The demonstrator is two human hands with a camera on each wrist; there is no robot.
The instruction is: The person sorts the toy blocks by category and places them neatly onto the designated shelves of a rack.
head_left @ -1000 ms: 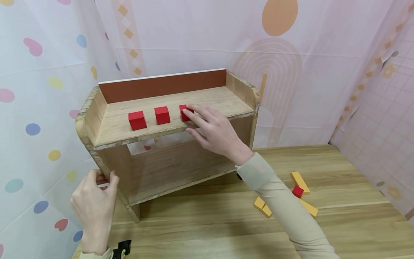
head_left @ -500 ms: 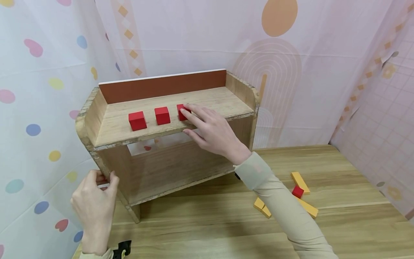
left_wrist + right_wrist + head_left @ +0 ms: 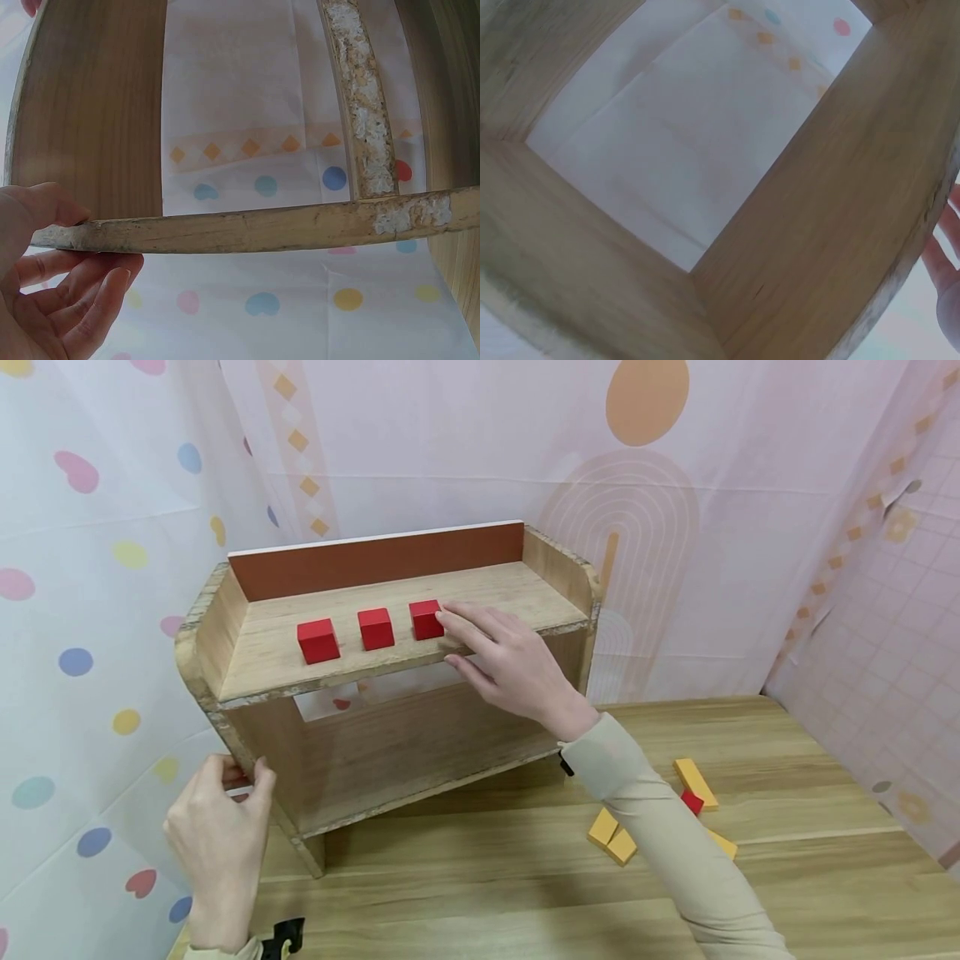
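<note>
A small two-tier wooden shelf (image 3: 360, 768) stands on the table, with a brown board along the back of its top. Three red cubes sit in a row near the top's front edge: a left cube (image 3: 318, 642), a middle cube (image 3: 377, 629) and a right cube (image 3: 425, 621). My right hand (image 3: 517, 668) is at the right cube, its fingertips right at that cube's right side and its fingers loosely extended. Low on the left, my left hand (image 3: 221, 835) pinches the front edge of the shelf's side panel (image 3: 262, 232) between thumb and fingers.
Several yellow blocks (image 3: 696, 782) and another red cube (image 3: 692, 802) lie on the table (image 3: 810, 793) at right, partly behind my right sleeve. Patterned cloth (image 3: 450, 435) hangs behind the shelf and at both sides.
The right cube slid slightly left with my right hand against it. Then my right hand drew back to the right, uncovering more of the cube. My left hand stayed on the panel.
</note>
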